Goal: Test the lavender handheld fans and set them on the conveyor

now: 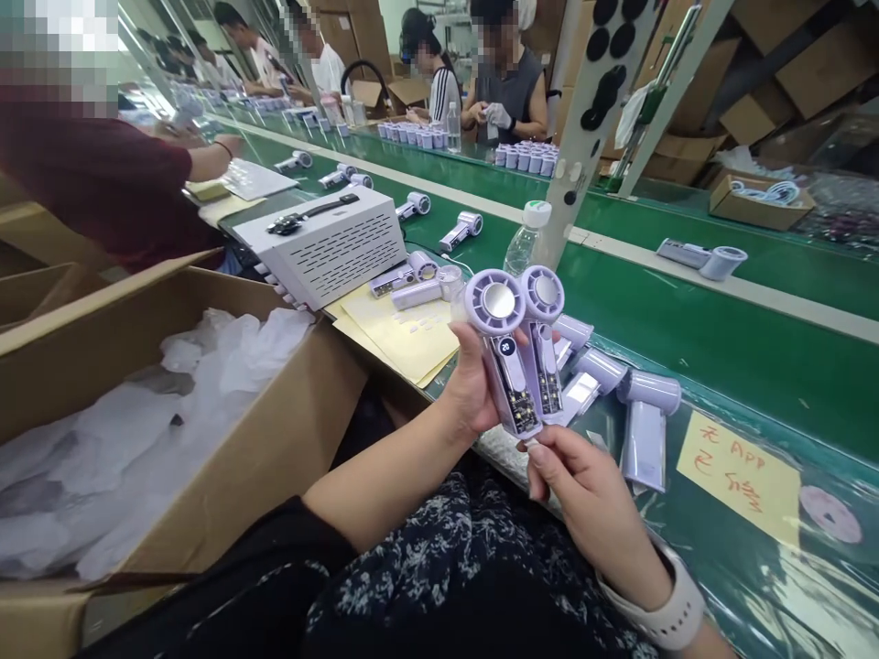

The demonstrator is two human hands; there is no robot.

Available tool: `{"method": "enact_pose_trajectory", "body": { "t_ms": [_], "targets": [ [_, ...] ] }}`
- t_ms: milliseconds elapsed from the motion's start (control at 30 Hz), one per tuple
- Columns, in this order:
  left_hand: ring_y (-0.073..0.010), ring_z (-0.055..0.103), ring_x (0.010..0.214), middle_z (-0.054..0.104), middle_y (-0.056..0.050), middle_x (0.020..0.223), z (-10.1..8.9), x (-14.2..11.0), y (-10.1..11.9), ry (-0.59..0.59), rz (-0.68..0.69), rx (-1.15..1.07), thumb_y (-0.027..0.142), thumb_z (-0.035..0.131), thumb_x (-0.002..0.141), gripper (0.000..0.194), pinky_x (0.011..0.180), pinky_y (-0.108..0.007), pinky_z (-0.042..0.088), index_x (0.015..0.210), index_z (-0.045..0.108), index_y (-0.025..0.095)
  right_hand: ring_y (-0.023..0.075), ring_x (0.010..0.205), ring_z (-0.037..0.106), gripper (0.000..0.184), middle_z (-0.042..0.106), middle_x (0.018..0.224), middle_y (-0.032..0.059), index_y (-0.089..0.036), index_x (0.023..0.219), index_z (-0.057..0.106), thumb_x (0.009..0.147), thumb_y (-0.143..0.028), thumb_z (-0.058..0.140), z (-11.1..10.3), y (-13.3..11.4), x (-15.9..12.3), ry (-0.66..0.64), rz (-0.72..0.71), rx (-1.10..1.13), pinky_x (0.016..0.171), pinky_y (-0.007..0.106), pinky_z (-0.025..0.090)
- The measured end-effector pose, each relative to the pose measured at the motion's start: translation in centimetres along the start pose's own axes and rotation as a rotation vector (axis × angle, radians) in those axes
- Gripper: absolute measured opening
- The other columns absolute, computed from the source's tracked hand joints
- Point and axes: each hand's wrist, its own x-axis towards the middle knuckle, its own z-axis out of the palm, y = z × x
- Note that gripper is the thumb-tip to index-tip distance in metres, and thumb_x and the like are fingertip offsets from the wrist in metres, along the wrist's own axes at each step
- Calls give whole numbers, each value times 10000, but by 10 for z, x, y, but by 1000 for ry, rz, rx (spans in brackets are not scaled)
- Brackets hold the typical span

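Note:
My left hand [473, 384] is wrapped round the handles of two lilac handheld fans [518, 352], held side by side and upright over my lap. Their front covers are off, so the circuit boards show, and one has a lit round display. My right hand [583, 494] is closed at the bottom ends of the two handles, fingers curled. Right behind them, several more lilac fans [642, 421] lie on the green table edge.
An open cardboard box [206, 439] with white wrapping stands at my left. A white vented metal case [330, 243] and yellow sheets [398, 334] lie ahead, a water bottle [526, 240] beside them. Fans ride the green conveyor [687, 311]. A yellow handwritten note [738, 476] is stuck at right. Other workers sit around the line.

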Motion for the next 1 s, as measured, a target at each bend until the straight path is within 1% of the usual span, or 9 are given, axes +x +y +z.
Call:
{"method": "enact_pose_trajectory", "body": {
  "t_ms": [167, 233, 300, 433, 533, 700, 833, 933, 1000],
  "targets": [
    [-274, 746, 893, 781, -101, 1012, 5, 0, -13, -45, 15, 3, 920, 693, 542, 751, 772, -371, 601, 687, 686, 183, 109, 455, 443, 413, 467, 498, -71, -218, 788, 565, 1022, -556, 526, 16, 10, -3, 109, -34, 153, 485, 252, 341],
    [-267, 738, 889, 784, -92, 992, 4, -3, -15, -11, 55, 26, 916, 713, 508, 749, 766, -354, 590, 679, 697, 188, 106, 433, 412, 418, 431, 488, -82, -225, 779, 542, 1039, -548, 495, 22, 13, -4, 175, -22, 195, 459, 246, 321],
    [-280, 730, 952, 785, -84, 1001, 3, -6, -16, 28, 89, 37, 915, 715, 503, 740, 799, -355, 583, 679, 700, 196, 113, 455, 425, 425, 426, 503, -76, -232, 756, 515, 1060, -523, 455, 25, 13, -3, 171, -36, 192, 481, 248, 350],
    [-271, 730, 926, 781, -92, 964, 3, -9, -10, 66, 73, -23, 928, 674, 555, 745, 774, -352, 583, 651, 679, 189, 161, 738, 581, 352, 612, 777, 15, -221, 814, 597, 1061, -440, 476, 21, 10, -1, 80, -182, -31, 694, 273, 461],
    [-251, 730, 940, 772, -86, 993, 4, -9, -1, 97, 47, -137, 909, 674, 600, 728, 784, -342, 588, 627, 642, 182, 195, 942, 610, 320, 655, 977, 53, -226, 832, 621, 1058, -405, 480, 18, 8, -1, 120, -292, -120, 816, 290, 469],
    [-300, 717, 1042, 749, -105, 1137, 1, -11, 7, 80, 14, -99, 945, 658, 552, 773, 816, -390, 599, 613, 587, 178, 166, 703, 582, 364, 634, 737, 17, -224, 794, 633, 1049, -452, 508, 21, 7, 0, 190, -128, -84, 648, 274, 442],
    [-339, 714, 1069, 748, -113, 1138, 1, -14, 3, 60, 54, -13, 975, 640, 512, 798, 823, -425, 605, 599, 587, 183, 123, 487, 476, 456, 473, 514, -47, -232, 683, 516, 1024, -535, 538, 31, 7, -1, 198, -49, 157, 510, 259, 382],
    [-362, 709, 1087, 754, -121, 1109, 0, -15, -1, 41, 116, 27, 971, 654, 498, 793, 823, -438, 610, 604, 623, 186, 102, 420, 437, 474, 430, 468, -74, -238, 686, 480, 1008, -580, 549, 35, 6, -1, 241, -11, 312, 456, 239, 368],
    [-367, 711, 1084, 756, -125, 1088, -1, -15, -3, 18, 135, 42, 969, 649, 513, 788, 817, -439, 612, 606, 633, 186, 101, 414, 459, 491, 447, 456, -67, -233, 673, 486, 992, -596, 569, 34, 5, 0, 186, 18, 302, 451, 234, 380]
  ]
}}
